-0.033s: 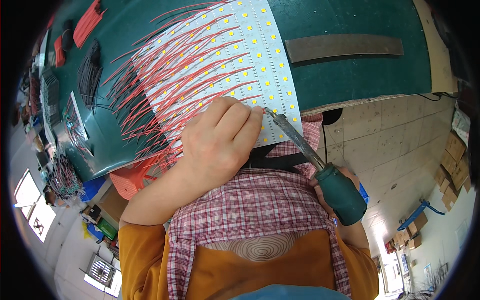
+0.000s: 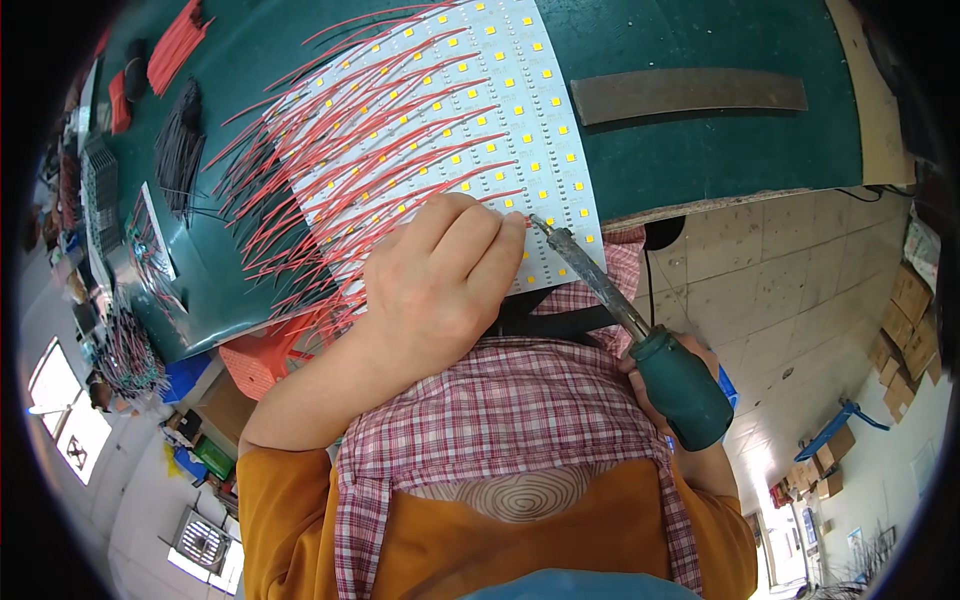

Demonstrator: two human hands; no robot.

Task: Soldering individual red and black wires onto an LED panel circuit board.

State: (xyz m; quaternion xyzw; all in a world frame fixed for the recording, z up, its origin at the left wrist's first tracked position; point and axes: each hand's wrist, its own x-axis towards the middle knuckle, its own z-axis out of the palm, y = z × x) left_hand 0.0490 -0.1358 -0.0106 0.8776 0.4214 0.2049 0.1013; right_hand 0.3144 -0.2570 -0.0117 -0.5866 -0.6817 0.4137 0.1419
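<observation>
A white LED circuit board (image 2: 545,115) with rows of yellow chips lies at the front of the green table. Rows of red wires (image 2: 390,120) are attached across it, their loose ends fanning left with black wires (image 2: 265,185) among them. My left hand (image 2: 440,265) rests over the board's near part, fingers pinched on a red wire whose end meets the board. My right hand (image 2: 646,392), mostly hidden behind the green handle, grips a soldering iron (image 2: 685,390). The iron's tip touches or nearly touches the board just right of my left fingertips.
A flat grey-brown strip (image 2: 690,95) lies on the green table (image 2: 720,155) to the right. Bundles of red wires (image 2: 178,45) and black wires (image 2: 178,150) lie at the left. An orange-red plastic stool (image 2: 255,362) stands below the table's near left edge. Cardboard boxes (image 2: 905,310) stand far right.
</observation>
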